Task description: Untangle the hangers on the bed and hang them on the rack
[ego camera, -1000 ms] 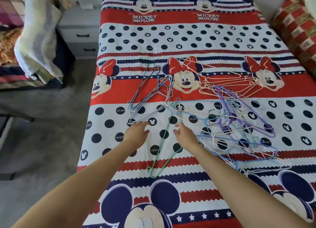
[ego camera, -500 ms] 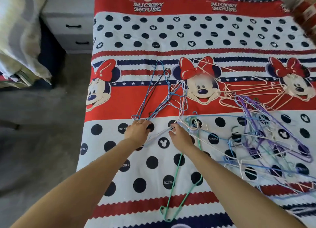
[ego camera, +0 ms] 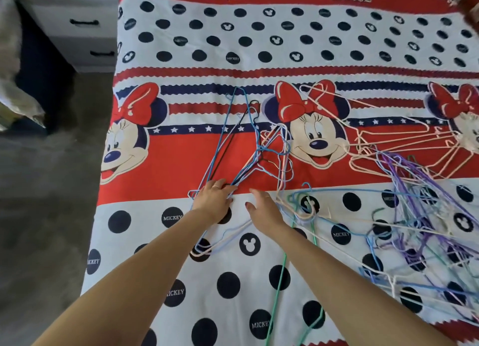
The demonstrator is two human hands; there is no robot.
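Left hand (ego camera: pixel 213 196) palm down on the bed (ego camera: pixel 259 281), fingers curled over the low ends of a blue hanger bunch (ego camera: pixel 234 148); wires pass under the fingers, so it reads as closed on that bunch. A ring shows on one finger. Right hand (ego camera: pixel 261 207) just beside it, fingers loosely spread and bent, thumb out, resting by the wires with nothing clearly gripped.

The blue bunch fans away from the left hand up across the red stripe, a black wire among the blue, with pale pink and white loops trailing back under the left wrist. A green hanger (ego camera: pixel 281 273) runs along the right forearm toward the near edge of the bed. Right of the right hand, a large tangle (ego camera: pixel 404 224) of blue, purple, white and green wire sprawls over the dotted band. Above it, a pink hanger cluster (ego camera: pixel 388 148) lies on the red stripe, touching the tangle's upper edge.

Cartoon-mouse bedspread throughout. Grey drawer unit (ego camera: pixel 77 34) stands beside the bed's far left corner, floor (ego camera: pixel 46 203) below.
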